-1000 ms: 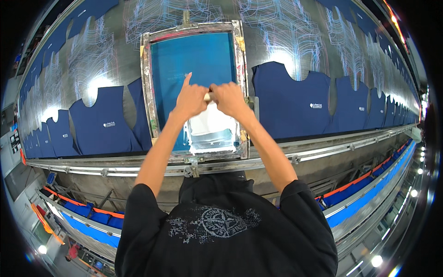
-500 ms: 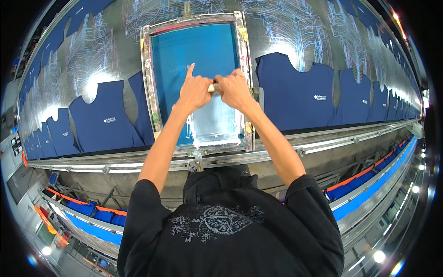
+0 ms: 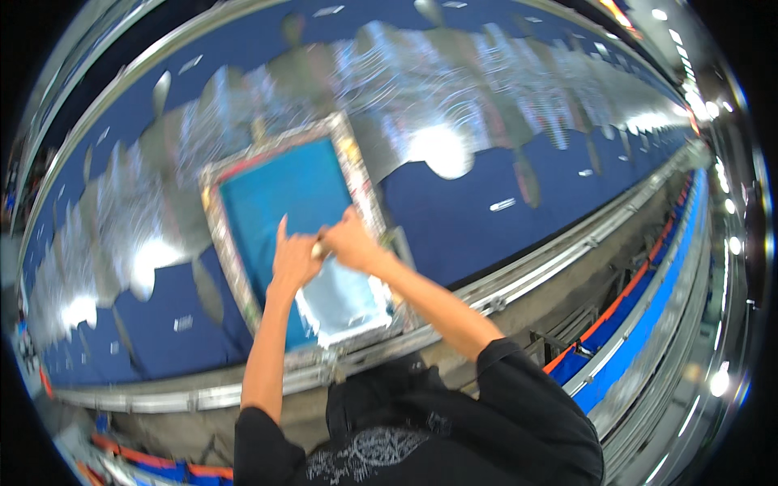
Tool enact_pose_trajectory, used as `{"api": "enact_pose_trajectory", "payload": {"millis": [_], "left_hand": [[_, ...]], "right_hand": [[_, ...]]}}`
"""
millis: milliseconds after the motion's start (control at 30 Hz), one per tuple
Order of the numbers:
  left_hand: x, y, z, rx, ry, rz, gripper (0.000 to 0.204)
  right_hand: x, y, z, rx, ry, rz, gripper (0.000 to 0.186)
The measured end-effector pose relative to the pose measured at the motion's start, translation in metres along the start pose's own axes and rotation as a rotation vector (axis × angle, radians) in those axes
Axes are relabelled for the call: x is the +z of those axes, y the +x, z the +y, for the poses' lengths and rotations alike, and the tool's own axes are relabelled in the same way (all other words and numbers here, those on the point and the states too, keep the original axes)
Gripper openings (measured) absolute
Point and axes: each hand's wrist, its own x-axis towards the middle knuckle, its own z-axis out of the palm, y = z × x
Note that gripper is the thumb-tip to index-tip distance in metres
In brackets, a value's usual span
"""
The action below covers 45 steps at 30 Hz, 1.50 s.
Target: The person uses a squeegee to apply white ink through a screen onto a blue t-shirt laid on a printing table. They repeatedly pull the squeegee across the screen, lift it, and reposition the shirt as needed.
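A screen-printing frame (image 3: 229,251) with a worn, paint-stained rim and blue mesh (image 3: 284,178) lies over dark blue garment pieces on the long table. Both my hands meet above the middle of the mesh, closed round the pale handle of a squeegee (image 3: 318,250). My left hand (image 3: 293,263) grips its left part with one finger stretched out. On its right part is my right hand (image 3: 352,243), fingers wrapped round it. The squeegee's blade is hidden beneath my hands. Below them, a pale stencil area (image 3: 344,296) shows white ink (image 3: 352,330) along its near edge.
Dark blue cut garment pieces (image 3: 462,211) with small white prints lie either side of the frame. A metal rail (image 3: 559,263) runs along the table's near edge. Blue cloth troughs with an orange edge (image 3: 596,320) stand behind me at the right. The picture is blurred.
The view has tilted and shifted, so the frame and table now appear lower and slanted. Both hands stay on the squeegee, at about the same place over the mesh.
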Motion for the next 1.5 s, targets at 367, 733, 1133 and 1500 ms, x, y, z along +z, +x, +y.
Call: {"api": "enact_pose_trajectory", "payload": {"millis": [367, 733, 1133, 1500], "left_hand": [[0.036, -0.119, 0.057, -0.014, -0.177, -0.263, 0.026], [0.02, -0.095, 0.053, 0.051, -0.079, 0.251, 0.036], [-0.032, -0.3, -0.066, -0.155, -0.119, 0.151, 0.043], [-0.095, -0.439, -0.237, -0.216, -0.072, 0.182, 0.044]], "right_hand": [[-0.022, -0.151, -0.065, 0.223, 0.328, -0.106, 0.052], [-0.03, -0.096, 0.021, 1.127, 0.777, 0.338, 0.054], [0.067, 0.006, -0.185, 0.978, 0.874, 0.664, 0.037], [0.182, 0.121, -0.368, 0.9, 0.737, 0.765, 0.039]]}}
